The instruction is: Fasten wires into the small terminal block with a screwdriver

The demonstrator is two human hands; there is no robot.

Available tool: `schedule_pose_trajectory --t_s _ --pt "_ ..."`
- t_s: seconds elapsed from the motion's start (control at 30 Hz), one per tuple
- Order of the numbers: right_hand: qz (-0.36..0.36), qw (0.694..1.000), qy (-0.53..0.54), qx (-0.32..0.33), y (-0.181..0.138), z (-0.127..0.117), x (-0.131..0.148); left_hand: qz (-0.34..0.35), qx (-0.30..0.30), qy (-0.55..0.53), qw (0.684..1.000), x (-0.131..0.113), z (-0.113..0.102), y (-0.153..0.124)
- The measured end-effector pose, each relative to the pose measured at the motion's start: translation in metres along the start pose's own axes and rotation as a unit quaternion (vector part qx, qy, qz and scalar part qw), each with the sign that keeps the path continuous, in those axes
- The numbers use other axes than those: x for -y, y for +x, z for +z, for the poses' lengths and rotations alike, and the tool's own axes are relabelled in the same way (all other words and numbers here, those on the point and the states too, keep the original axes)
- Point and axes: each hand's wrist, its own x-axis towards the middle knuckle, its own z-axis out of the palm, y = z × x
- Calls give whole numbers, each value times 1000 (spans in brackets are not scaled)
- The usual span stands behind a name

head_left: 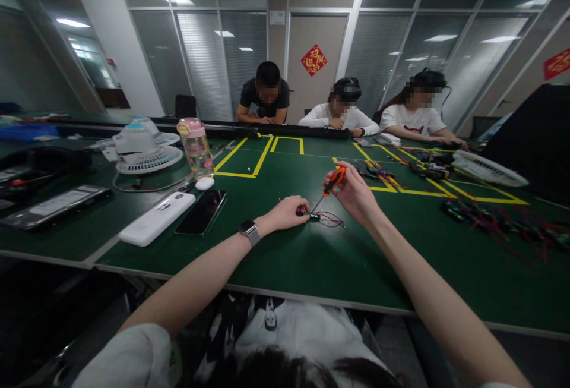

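My right hand (354,192) grips a screwdriver (333,181) by its orange and black handle. Its thin shaft slants down to the left, and the tip meets a small green wired component (314,217) on the table. Against the tabletop, my left hand (287,213) has its fingers closed on the near end of that component and its wires. A dark red bit shows between thumb and fingers. Thin red and blue wires (332,217) loop out to the right of it. Exactly where the tip sits on the component is too small to tell.
On the left of the green table (276,263) are a black phone (202,212), a white power bank (158,218), a bottle (196,147) and a fan (149,159). Wired parts (503,221) lie in piles at right. Several people (341,112) sit opposite.
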Motion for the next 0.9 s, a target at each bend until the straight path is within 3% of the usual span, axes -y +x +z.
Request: schedule_pose_trajectory --t_s 0.33,0.9 --pt "-26 998 -53 3 0 -3 1 1 2 -2 1000 1 0 -1" --pt "-30 998 -45 33 -4 4 4 -14 24 13 1000 -3 -5 0"
